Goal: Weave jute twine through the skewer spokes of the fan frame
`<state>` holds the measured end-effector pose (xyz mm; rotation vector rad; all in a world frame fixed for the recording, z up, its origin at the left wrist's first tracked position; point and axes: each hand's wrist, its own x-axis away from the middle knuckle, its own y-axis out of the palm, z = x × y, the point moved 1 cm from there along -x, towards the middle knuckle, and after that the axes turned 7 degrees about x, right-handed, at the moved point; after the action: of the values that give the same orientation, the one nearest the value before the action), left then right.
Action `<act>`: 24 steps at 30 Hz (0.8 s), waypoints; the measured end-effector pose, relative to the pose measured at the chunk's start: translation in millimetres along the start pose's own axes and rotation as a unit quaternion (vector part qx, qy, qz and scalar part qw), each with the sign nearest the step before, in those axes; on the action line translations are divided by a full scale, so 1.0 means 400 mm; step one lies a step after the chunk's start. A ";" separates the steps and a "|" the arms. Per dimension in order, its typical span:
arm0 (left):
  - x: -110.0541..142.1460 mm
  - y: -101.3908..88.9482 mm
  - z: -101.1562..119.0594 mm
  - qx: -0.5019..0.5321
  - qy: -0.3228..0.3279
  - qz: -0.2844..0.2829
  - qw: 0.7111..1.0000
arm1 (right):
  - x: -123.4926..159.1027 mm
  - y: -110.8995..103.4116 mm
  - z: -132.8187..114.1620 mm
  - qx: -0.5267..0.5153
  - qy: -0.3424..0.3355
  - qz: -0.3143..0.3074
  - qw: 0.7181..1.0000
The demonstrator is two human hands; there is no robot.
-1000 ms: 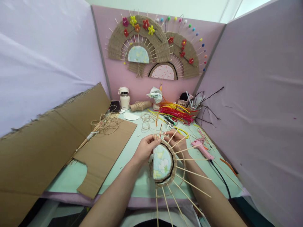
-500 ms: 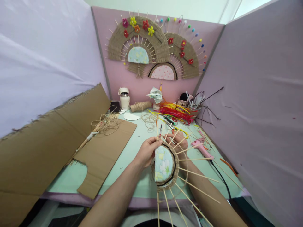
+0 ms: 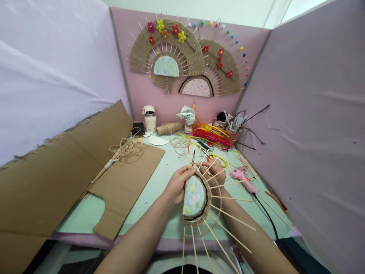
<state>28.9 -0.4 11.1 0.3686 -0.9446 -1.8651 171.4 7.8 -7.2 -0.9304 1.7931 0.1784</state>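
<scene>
I hold a half-made fan (image 3: 196, 198) upright over the table: a half-round of pale floral fabric edged with black cord and woven jute, with several thin wooden sticks fanning out to the right and downward. My left hand (image 3: 177, 185) grips its upper left edge, fingers closed on the rim. Behind the sticks, my right hand (image 3: 214, 172) is closed on the fan's upper right part, with its fingertips among the sticks and jute twine.
Two finished fans (image 3: 182, 57) hang on the pink back wall. Cardboard sheets (image 3: 125, 179) lie at left on the mint table (image 3: 159, 182). A pink glue gun (image 3: 243, 179) lies right. Red and yellow strips (image 3: 212, 137), a twine spool (image 3: 168, 128) and a white jar (image 3: 150, 118) stand behind.
The fan has turned a little in my hands, its lower sticks swinging further down and left. Both hands stay on it near the top.
</scene>
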 end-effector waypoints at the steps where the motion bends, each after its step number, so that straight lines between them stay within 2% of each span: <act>1: 0.000 0.000 -0.001 0.002 -0.001 0.000 1.000 | 0.002 0.001 0.002 0.002 0.002 -0.001 1.000; 11: -0.001 -0.005 -0.002 -0.010 0.024 -0.023 0.999 | 0.013 0.010 0.006 -0.046 0.040 -0.010 0.998; 16: 0.001 -0.006 0.010 -0.030 0.038 -0.007 0.999 | 0.018 0.017 0.001 -0.057 0.052 -0.023 0.997; 24: -0.009 -0.017 0.021 -0.095 0.078 0.059 0.991 | 0.016 0.019 -0.018 -0.061 0.016 -0.043 0.997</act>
<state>21.2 8.1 10.9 0.3299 -0.6628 -1.7730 160.1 6.0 -11.7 -1.1005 1.7842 0.2201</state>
